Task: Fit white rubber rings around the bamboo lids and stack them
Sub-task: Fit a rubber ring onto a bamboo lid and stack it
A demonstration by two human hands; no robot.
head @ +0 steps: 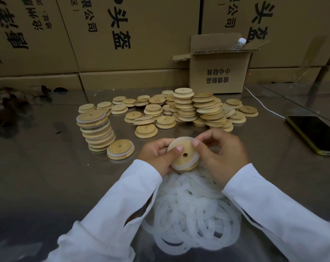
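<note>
**Both hands on one lid, ring partly around it**

Behind everything we see a wall of large printed cartons [133,31]. It stands at the far edge of a shiny metal table [37,176] that fills most of the view.

On the table's far right sits a small open box [217,72] with a clear bottle [239,43] poking out of it. Nearest to us, between the white sleeves [122,205], lies a loose pile of white rubber rings [194,208].

Further back, a heap of bare bamboo lids [186,108] spreads across the middle of the table, some of them piled in short leaning columns. To its left stands a tilted stack of ringed lids [96,129]. A dark phone [315,134] lies flat at the right edge, with a white cable [264,106] running from it toward the box. One single ringed lid [120,149] leans against the foot of the stack.

The lid in hand [183,154] is held above the ring pile, its face tilted toward us and its small hole showing. The left hand [158,154] grips it from the left, with the thumb pressed on the face. The right hand [221,154] pinches the upper right rim between thumb and forefinger. A white ring [187,138] shows along the top and lower edges. We cannot tell whether it sits fully in the groove all the way round.
</note>
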